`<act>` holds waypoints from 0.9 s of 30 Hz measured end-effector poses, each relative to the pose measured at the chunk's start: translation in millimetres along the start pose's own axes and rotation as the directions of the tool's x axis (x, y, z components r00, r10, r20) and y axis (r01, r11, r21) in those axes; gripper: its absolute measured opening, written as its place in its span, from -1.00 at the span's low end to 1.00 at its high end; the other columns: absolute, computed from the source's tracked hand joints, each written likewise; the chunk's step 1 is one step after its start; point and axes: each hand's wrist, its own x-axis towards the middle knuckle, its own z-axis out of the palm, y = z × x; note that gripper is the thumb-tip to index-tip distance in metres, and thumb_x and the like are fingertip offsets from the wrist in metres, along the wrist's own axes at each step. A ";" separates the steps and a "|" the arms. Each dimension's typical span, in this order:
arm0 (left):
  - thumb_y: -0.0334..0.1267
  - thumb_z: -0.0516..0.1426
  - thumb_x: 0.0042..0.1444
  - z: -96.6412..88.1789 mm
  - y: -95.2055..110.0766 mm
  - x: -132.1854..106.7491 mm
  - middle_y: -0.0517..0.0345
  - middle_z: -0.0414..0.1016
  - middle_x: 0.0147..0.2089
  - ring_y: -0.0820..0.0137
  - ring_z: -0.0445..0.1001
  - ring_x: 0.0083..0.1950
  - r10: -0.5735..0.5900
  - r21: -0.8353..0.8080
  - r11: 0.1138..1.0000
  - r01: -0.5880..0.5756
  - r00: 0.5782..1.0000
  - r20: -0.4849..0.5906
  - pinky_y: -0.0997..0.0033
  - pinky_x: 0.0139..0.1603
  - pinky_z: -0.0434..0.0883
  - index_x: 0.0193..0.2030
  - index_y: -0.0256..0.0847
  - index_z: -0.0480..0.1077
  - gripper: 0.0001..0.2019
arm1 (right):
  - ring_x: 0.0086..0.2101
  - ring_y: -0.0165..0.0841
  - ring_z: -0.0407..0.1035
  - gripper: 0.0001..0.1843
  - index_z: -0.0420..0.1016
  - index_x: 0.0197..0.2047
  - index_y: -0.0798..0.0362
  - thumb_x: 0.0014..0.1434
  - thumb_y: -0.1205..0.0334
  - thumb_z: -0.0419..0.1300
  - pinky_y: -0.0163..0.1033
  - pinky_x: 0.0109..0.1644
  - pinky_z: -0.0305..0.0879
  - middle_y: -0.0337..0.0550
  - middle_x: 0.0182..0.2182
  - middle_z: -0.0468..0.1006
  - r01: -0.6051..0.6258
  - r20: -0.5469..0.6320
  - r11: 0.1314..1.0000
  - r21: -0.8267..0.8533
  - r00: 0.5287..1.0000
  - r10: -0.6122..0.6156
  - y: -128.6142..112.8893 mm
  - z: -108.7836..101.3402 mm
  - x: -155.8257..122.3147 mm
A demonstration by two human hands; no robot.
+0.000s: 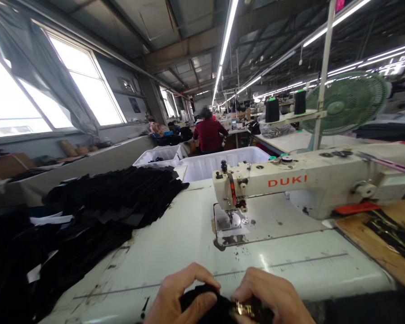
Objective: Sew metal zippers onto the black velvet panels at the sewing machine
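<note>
At the front edge of the table, my left hand [185, 294] pinches a piece of black fabric [202, 310] between thumb and fingers. Close beside it, my right hand [272, 292] is closed around a dark piece with a shiny gold-coloured part [243, 308]. That piece is mostly hidden by the fingers, so its kind is unclear. Beyond both hands stands a white sewing machine [256, 182] marked DUKI, its needle area holding no fabric. A ruler strip [280, 268] runs along the table's front.
Heaped black fabric pieces [111, 193] cover the left side. Black strips with gold-coloured lines [396, 234] lie at the right. White bins [222, 157] stand behind the table, with a person in a red top [208, 135] farther back. A green fan [344, 105] stands behind the thread cones [272, 110].
</note>
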 end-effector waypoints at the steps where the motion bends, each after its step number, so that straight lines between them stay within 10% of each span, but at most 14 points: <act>1: -0.12 0.38 -0.03 -0.5 4.2 2.4 0.29 0.59 -0.28 0.42 0.51 -0.25 -0.005 0.013 1.000 0.004 1.000 0.022 0.58 -0.17 0.34 -0.14 -0.06 0.56 -0.71 | -0.52 -0.49 0.30 -0.93 0.43 -0.39 0.07 0.12 0.40 0.21 -0.41 -0.47 0.11 -0.28 -0.53 0.41 -0.038 -0.001 0.999 0.023 0.999 0.038 -1.1 0.8 1.4; 11: -0.34 0.38 -0.05 5.3 6.5 10.7 0.39 0.61 -0.35 0.49 0.56 -0.31 0.055 0.165 0.985 -0.054 0.998 -0.002 0.68 -0.22 0.38 -0.22 0.06 0.61 -0.75 | -0.45 -0.45 0.31 -0.84 0.36 -0.38 0.04 -0.04 0.44 0.23 -0.36 -0.37 0.14 -0.36 -0.49 0.42 -0.438 0.175 0.880 0.185 0.896 0.409 -13.0 -6.6 13.1; 20: -0.20 0.24 0.19 6.6 10.1 5.1 0.19 0.61 -0.27 0.40 0.56 -0.25 0.139 0.123 0.982 -0.146 0.988 0.064 0.55 -0.19 0.40 -0.19 -0.04 0.61 -0.89 | -0.43 -0.46 0.27 -0.80 0.34 -0.39 0.04 -0.08 0.46 0.25 -0.36 -0.34 0.15 -0.37 -0.48 0.39 -0.425 0.166 0.877 0.222 0.903 0.396 -16.7 -8.4 12.4; 27: 0.06 0.22 0.11 -36.7 5.8 20.1 0.30 0.56 -0.33 0.34 0.51 -0.24 -0.140 0.098 0.985 0.143 0.990 -0.034 0.57 -0.21 0.38 -0.30 -0.17 0.54 -0.68 | -0.54 -0.53 0.13 -0.78 0.45 -0.48 0.08 -0.08 0.23 0.42 -0.39 -0.53 -0.03 -0.43 -0.61 0.31 -0.704 0.494 0.669 0.237 0.681 0.541 8.1 -37.3 11.7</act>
